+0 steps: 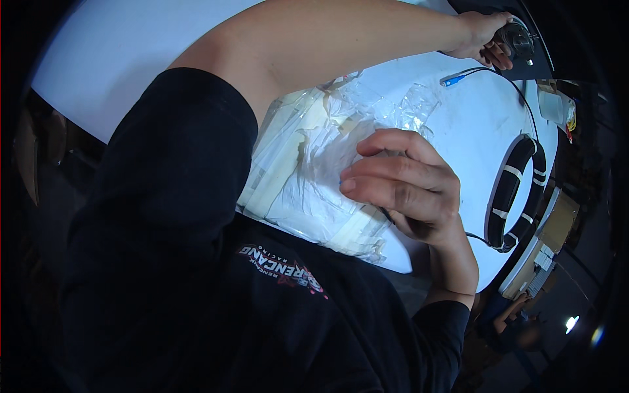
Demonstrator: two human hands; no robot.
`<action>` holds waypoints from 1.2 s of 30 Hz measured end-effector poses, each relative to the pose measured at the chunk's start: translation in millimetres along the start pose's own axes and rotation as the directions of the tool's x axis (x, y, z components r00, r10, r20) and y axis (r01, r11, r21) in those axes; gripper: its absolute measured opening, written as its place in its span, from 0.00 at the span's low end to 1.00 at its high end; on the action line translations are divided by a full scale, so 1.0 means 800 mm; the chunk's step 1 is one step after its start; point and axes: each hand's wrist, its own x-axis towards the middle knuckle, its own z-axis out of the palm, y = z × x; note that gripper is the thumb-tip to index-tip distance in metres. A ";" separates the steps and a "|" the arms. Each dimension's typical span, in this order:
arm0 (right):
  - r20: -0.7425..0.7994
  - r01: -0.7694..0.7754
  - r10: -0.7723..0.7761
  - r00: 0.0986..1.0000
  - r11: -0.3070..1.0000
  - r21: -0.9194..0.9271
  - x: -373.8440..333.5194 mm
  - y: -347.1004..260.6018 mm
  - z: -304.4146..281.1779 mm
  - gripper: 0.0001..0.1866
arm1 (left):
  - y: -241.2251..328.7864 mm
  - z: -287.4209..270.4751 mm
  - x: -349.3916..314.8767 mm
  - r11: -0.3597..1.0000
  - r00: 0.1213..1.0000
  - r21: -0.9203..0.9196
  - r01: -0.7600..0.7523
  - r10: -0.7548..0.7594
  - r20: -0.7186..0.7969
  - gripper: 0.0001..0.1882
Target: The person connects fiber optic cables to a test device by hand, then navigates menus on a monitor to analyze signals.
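Dark sleeve (177, 196) blocks the table (472, 124) edge. Right hand (406, 187) presses plastic bags (314, 164), fingers curled narrow — coiled cable (517, 193) beside. Left hand (485, 39) grips a dark round tool (517, 38) — half hidden.

Colours on the white table (472, 131)

Clear plastic bags (314, 170) with cream strips at table centre; black cable coil (517, 193) banded white at the table's right; blue plug (451, 80) above the coil; black sleeve (170, 164) left of the bags.

Left arm outstretched, right hand (406, 187) with fingers (377, 185) curled.
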 end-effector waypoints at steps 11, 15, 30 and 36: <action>-0.001 0.035 -0.035 0.999 0.999 -0.012 -0.001 0.004 -0.001 0.15 | 0.002 0.011 -0.005 1.000 1.000 -0.015 0.017 -0.018 -0.007 0.38; 0.060 0.063 -0.057 0.997 0.993 -0.099 -0.002 0.003 -0.006 0.10 | 0.003 0.004 -0.003 0.999 0.999 -0.032 0.032 -0.032 -0.005 0.38; 0.033 0.100 -0.095 0.995 0.974 -0.204 -0.004 -0.005 -0.008 0.11 | 0.005 0.008 -0.009 0.999 0.999 -0.031 0.035 -0.036 -0.019 0.37; 0.087 0.036 -0.017 0.996 0.976 -0.216 -0.006 -0.009 -0.015 0.10 | 0.006 0.009 -0.008 0.998 0.998 -0.038 0.054 -0.054 -0.012 0.37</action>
